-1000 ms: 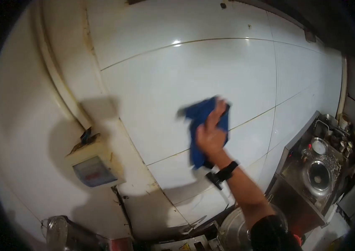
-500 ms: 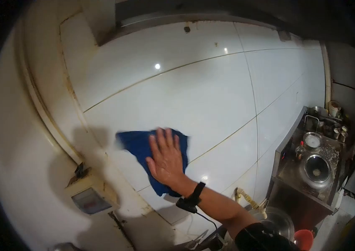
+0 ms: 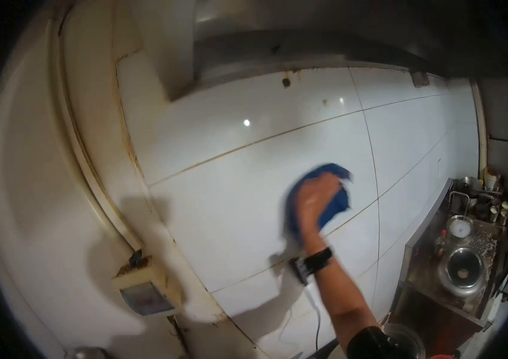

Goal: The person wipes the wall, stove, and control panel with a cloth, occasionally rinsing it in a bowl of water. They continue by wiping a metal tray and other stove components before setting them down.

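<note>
My right hand (image 3: 315, 200) is on a dark blue cloth (image 3: 336, 206) against the white tiled wall (image 3: 236, 209). Motion smears the fingers, which look bent over the cloth, with its edges showing around and to the right of them. The cloth is bunched under the palm. A black band with a small device (image 3: 314, 263) circles the wrist, and a thin cable hangs from it. My left hand is out of view.
A yellowed electrical box (image 3: 149, 290) juts from the wall at lower left, below a conduit (image 3: 80, 161). A metal hood (image 3: 302, 51) overhangs the top. At right stands a steel counter (image 3: 439, 284) with a round pan (image 3: 463, 272) and several containers.
My right hand has moved right and slightly up across the tiles with the cloth. The cloth was spread wider under flat fingers and is now bunched. The view has shifted upward and left.
</note>
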`<state>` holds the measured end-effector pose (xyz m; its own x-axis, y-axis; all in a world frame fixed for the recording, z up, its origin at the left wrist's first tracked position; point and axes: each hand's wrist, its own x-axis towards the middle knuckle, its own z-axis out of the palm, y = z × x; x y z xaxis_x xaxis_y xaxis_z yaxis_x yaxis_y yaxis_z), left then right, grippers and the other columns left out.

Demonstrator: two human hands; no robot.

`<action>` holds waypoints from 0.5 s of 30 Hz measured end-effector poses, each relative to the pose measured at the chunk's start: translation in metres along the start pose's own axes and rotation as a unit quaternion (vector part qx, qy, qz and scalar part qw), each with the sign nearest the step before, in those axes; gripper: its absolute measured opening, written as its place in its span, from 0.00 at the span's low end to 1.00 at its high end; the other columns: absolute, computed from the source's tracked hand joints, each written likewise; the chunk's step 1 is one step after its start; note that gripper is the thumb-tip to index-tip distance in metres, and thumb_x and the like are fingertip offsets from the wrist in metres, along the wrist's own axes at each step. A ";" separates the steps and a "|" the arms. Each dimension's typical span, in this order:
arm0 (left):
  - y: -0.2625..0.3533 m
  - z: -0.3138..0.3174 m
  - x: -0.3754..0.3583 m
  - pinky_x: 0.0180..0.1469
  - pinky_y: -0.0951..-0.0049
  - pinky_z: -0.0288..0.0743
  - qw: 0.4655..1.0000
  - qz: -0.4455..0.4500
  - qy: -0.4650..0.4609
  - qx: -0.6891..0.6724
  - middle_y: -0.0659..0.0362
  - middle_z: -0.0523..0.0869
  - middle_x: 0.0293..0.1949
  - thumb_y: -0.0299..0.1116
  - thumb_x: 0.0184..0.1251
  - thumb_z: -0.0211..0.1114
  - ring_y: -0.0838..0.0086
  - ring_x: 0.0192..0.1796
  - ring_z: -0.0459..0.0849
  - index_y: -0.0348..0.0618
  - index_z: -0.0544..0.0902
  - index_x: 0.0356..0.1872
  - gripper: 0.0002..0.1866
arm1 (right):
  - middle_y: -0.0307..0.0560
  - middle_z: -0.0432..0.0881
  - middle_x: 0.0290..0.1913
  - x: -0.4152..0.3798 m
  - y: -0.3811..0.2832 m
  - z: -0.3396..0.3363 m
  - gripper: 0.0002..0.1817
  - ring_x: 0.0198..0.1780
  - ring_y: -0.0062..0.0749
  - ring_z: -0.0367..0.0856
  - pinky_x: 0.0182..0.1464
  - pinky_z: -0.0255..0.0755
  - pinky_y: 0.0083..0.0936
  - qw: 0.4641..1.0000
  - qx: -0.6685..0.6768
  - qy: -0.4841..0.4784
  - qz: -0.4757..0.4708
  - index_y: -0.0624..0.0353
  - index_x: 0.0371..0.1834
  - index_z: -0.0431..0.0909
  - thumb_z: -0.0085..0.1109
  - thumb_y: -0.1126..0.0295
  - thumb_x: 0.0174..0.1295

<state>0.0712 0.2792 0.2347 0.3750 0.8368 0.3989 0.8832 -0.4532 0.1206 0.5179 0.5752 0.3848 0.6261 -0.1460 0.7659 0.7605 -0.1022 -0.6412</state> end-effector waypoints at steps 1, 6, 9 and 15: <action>0.024 -0.018 0.048 0.75 0.44 0.55 0.993 0.081 0.030 0.079 0.35 0.61 0.75 0.48 0.77 0.56 0.40 0.77 0.58 0.30 0.57 0.76 0.38 | 0.73 0.69 0.67 -0.022 -0.050 -0.017 0.26 0.74 0.68 0.60 0.75 0.52 0.60 0.992 0.006 0.031 -0.121 0.77 0.61 0.72 0.50 0.68 0.64; 0.074 0.026 0.234 0.73 0.37 0.55 0.942 0.171 0.252 0.140 0.29 0.61 0.72 0.44 0.64 0.67 0.32 0.75 0.60 0.26 0.62 0.73 0.42 | 0.58 0.63 0.76 0.048 -0.149 -0.064 0.34 0.79 0.52 0.56 0.70 0.68 0.43 0.802 0.345 -0.128 -0.470 0.59 0.75 0.64 0.57 0.65 0.65; 0.058 0.053 0.273 0.76 0.31 0.38 0.938 0.115 0.317 0.081 0.25 0.46 0.76 0.40 0.64 0.68 0.28 0.79 0.41 0.23 0.52 0.76 0.48 | 0.63 0.70 0.70 0.114 -0.133 -0.038 0.32 0.67 0.51 0.74 0.59 0.77 0.44 0.834 0.228 -0.238 -0.443 0.59 0.76 0.61 0.51 0.65 0.69; 0.032 0.073 0.285 0.76 0.29 0.36 0.954 0.113 0.248 0.125 0.29 0.46 0.77 0.51 0.60 0.68 0.30 0.79 0.41 0.28 0.51 0.77 0.53 | 0.66 0.76 0.59 0.285 0.048 0.063 0.20 0.56 0.65 0.75 0.63 0.69 0.50 0.978 0.078 0.123 -0.150 0.58 0.61 0.76 0.53 0.69 0.66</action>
<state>0.2266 0.5261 0.2858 0.4397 0.4496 0.7775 0.8582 -0.4656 -0.2161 0.7439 0.5905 0.5753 0.3254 -0.3665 0.8717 0.9324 -0.0288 -0.3602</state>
